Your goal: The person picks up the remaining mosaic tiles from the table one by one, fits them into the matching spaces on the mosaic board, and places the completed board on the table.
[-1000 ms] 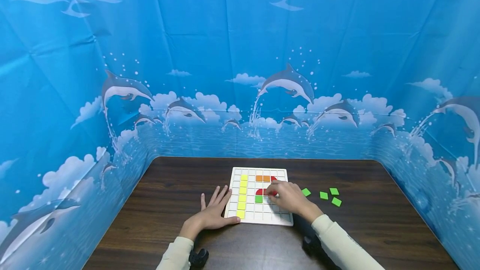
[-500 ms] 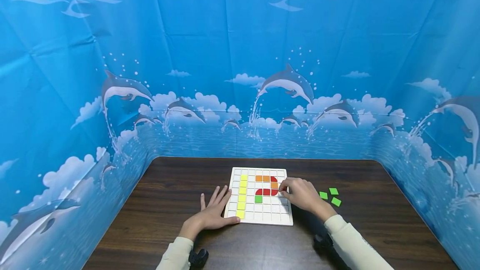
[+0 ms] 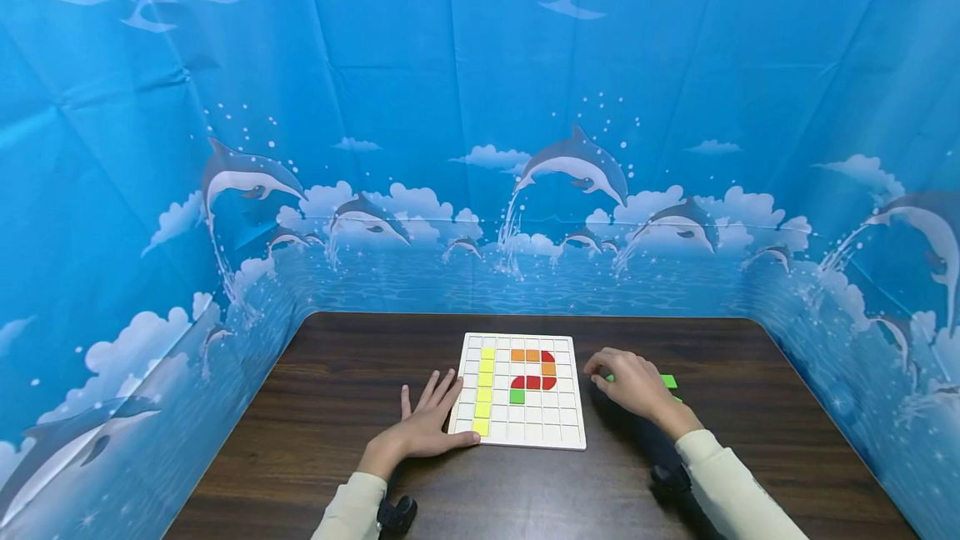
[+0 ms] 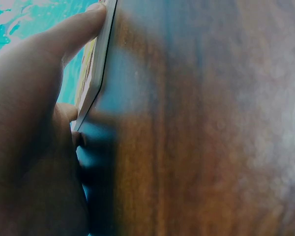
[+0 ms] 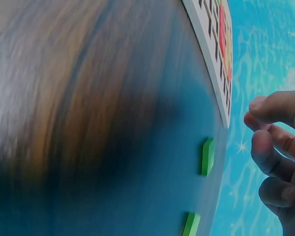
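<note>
A white gridded board [image 3: 558,432] lies on the table. On it a column of yellow tiles [image 3: 486,379] runs down the left. To the right, orange tiles [image 3: 525,356], red tiles [image 3: 533,382] and one green tile [image 3: 517,397] make a bent shape. My left hand [image 3: 423,432] rests spread at the board's left edge, its thumb on the near corner. Right of the board hovers my right hand [image 3: 633,382], fingers loosely bent over a loose green tile [image 3: 610,377]. In the right wrist view its fingers [image 5: 270,157] hold nothing, with a green tile [image 5: 207,156] below them.
More loose green tiles [image 3: 669,381] lie partly hidden behind the right hand. The dark wooden table [image 3: 360,357] ends at a blue curtain [image 3: 420,273] printed with dolphins, which stands around its back and sides.
My right hand has moved off the board to the right, over the loose green tiles, uncovering the orange and red tiles. The left hand and the board have stayed put.
</note>
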`<act>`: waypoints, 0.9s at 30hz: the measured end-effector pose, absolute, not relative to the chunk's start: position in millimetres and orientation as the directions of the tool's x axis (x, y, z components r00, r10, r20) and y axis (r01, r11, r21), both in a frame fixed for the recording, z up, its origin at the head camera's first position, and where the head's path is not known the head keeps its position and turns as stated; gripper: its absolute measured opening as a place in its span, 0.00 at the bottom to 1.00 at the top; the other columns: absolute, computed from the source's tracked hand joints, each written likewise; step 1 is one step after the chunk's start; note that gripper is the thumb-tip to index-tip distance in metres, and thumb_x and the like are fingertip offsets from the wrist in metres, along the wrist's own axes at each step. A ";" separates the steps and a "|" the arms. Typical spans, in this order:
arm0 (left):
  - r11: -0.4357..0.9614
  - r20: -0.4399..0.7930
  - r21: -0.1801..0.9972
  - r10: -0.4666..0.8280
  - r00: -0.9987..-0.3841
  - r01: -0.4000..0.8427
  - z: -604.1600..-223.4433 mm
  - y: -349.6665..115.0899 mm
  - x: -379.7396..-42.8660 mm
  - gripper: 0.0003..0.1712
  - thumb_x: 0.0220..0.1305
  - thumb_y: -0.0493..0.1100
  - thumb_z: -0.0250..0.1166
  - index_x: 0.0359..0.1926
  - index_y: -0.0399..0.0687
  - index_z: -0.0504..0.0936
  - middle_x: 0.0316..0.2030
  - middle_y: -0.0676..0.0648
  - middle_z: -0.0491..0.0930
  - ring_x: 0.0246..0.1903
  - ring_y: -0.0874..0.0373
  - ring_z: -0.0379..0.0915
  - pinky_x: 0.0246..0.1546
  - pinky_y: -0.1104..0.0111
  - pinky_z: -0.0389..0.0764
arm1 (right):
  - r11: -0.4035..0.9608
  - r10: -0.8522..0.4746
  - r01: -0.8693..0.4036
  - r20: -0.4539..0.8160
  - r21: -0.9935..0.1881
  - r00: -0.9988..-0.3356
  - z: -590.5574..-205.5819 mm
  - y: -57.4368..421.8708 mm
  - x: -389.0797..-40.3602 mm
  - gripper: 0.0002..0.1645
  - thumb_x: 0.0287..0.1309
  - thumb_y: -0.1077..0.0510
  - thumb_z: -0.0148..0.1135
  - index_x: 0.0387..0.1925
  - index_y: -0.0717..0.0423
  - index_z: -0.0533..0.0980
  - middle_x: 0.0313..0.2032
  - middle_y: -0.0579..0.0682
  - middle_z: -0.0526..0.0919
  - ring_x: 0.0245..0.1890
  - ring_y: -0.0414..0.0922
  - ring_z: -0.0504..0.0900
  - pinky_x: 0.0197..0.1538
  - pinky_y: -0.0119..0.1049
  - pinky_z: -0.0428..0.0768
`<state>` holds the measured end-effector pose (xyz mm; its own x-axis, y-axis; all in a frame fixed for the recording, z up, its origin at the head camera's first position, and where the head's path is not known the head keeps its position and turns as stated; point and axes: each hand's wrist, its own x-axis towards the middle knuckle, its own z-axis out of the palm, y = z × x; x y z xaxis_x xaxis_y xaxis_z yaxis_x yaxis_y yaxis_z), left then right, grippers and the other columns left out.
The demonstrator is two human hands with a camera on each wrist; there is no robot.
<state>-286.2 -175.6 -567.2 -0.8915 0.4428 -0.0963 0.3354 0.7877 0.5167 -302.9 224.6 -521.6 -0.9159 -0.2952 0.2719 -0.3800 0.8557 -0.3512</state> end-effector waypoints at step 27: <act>0.774 -0.094 0.532 0.458 -0.884 0.345 -560.7 -174.9 -283.0 0.66 0.62 0.83 0.61 0.88 0.55 0.47 0.88 0.44 0.40 0.86 0.38 0.25 0.69 0.22 0.16 | 0.881 -0.301 -0.329 0.132 -0.340 -0.944 -533.9 259.4 -303.6 0.15 0.60 0.68 0.74 0.44 0.48 0.88 0.51 0.50 0.90 0.50 0.53 0.89 0.50 0.56 0.87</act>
